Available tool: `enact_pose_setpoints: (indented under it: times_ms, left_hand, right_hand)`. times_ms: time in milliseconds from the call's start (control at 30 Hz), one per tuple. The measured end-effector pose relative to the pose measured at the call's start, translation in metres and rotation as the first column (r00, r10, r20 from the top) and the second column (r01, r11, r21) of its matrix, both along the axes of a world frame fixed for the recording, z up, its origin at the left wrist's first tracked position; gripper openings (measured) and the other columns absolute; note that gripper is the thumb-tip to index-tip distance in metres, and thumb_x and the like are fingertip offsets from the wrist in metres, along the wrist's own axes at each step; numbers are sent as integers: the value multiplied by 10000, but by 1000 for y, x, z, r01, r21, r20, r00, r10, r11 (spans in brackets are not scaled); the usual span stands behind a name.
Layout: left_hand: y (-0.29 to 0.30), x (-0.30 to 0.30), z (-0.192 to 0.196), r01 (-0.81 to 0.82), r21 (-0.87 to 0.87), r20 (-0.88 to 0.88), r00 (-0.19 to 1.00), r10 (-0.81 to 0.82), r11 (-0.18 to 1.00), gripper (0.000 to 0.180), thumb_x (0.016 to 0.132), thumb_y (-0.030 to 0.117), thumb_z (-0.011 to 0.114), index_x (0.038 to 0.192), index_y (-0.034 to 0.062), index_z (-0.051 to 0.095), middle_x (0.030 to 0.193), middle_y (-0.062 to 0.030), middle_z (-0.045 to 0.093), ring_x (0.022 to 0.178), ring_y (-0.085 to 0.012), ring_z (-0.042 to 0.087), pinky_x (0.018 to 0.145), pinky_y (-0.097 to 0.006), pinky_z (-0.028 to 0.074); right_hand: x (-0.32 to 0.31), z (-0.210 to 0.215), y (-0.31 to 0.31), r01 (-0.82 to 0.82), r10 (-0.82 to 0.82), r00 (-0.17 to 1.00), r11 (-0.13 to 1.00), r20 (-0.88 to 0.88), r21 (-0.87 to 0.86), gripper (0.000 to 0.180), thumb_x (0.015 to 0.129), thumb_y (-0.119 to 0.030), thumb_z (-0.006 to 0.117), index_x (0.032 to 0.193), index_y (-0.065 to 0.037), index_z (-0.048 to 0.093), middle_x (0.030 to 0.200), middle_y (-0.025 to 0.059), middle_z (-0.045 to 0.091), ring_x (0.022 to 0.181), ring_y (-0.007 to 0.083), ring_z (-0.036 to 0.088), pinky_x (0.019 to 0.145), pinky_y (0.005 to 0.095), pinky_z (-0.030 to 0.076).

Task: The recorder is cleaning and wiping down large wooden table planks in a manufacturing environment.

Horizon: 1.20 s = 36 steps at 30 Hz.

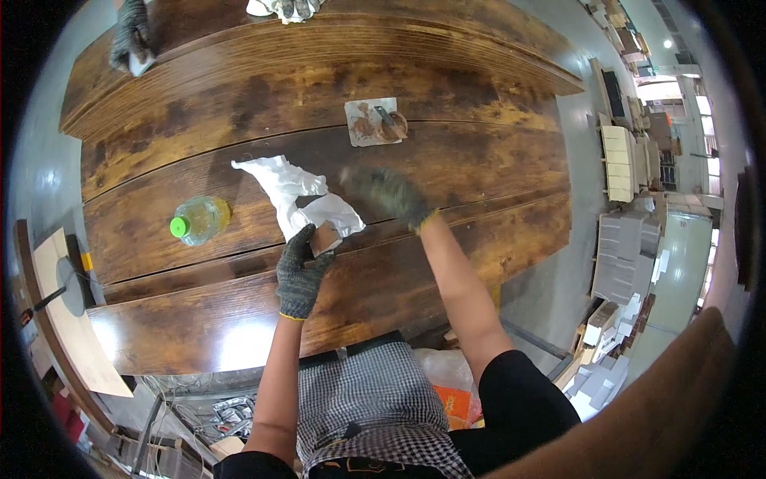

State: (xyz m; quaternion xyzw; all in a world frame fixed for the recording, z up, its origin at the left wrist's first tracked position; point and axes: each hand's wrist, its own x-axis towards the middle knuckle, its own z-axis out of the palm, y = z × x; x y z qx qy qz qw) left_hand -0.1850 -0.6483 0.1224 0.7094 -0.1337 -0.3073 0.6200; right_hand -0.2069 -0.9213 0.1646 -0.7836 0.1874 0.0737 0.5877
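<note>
My left hand, in a dark grey knit glove, is closed at the near side of the wooden panels. Between its thumb and fingers sits a small flat brown-and-grey piece, whose kind I cannot make out. A crumpled white cloth with a hole in it lies against those fingers and spreads away over the wood. To the right, my right hand, gloved alike, hovers beside the cloth; motion smears its fingers. Beyond it rests a pale square plate with brown paste and a small scraper.
A clear plastic bottle with a green cap lies left of the cloth. Across the panels, another person's gloved hands hold white material. A raised stack of boards borders the far side. Cartons line the right.
</note>
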Motion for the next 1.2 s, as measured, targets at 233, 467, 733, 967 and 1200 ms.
enact_pose_setpoints:
  times_ms: [233,467,733,967,1200]
  left_hand:
    - [-8,-27,-6,-38,-52,101,994,44,998,640,812,48,823,1359,27,492,1306,-122,592,1161,-229,617,975,-353,534]
    - [-16,-38,-22,-187,-90,37,981,191,978,584,838,-17,759,1361,25,502,1298,-117,577,1186,-243,592,999,-358,515]
    - [-105,-30,-7,-204,38,314,932,182,978,583,809,2,784,1352,33,571,1305,-136,579,1181,-265,596,981,-364,528]
    - [-127,-26,-1,-105,70,464,884,61,992,584,875,13,696,1429,48,515,1366,-151,548,1228,-292,563,995,-375,519]
    - [-137,-37,5,-98,42,369,926,76,994,589,839,24,714,1400,60,541,1262,-173,589,1102,-315,605,938,-380,522]
  right_hand:
    - [106,-16,-121,-255,-73,946,442,-317,-860,462,937,-393,636,1311,-122,648,1277,160,672,1139,333,652,1001,436,506]
    - [95,-3,-122,60,-84,996,742,-4,-668,326,859,-237,742,1147,-83,731,1179,139,715,1041,314,691,928,404,541]
    - [24,-23,-129,567,-412,812,724,414,-392,146,853,-139,760,956,-43,721,913,109,726,847,236,691,776,360,543]
    - [20,-36,-122,738,-595,637,655,490,-164,115,848,-45,770,913,-17,679,895,63,728,775,119,667,725,302,563]
    - [12,-61,-124,614,-510,783,724,355,-314,208,816,-163,810,935,-31,703,927,114,704,852,252,669,789,380,533]
